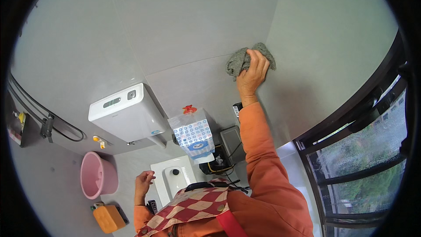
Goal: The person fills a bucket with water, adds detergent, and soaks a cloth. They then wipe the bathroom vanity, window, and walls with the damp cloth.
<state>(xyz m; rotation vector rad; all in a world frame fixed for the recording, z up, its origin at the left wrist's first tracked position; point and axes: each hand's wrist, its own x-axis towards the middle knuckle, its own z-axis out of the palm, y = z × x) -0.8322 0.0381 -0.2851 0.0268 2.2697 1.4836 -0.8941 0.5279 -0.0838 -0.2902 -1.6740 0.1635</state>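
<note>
A crumpled grey-green cloth [239, 63] is pressed against the tiled wall, close to the corner where two walls meet. My right hand [253, 75] grips it from below with the arm stretched up. Down at the lower left, my left hand [144, 181] hangs beside the squat toilet [189, 169], touching nothing; its fingers are curled and look empty. Under the cloth, a blue-and-white patterned tissue pack [191, 134] hangs on the wall from a red hook [189, 109].
A white cistern [120, 112] juts from the wall. A pink bucket [108, 176] and an orange jug [108, 218] stand on the floor at left. A bin [218, 163] sits below the tissue pack. A dark-framed window [357, 166] fills the right side; black hose [28, 102] hangs far left.
</note>
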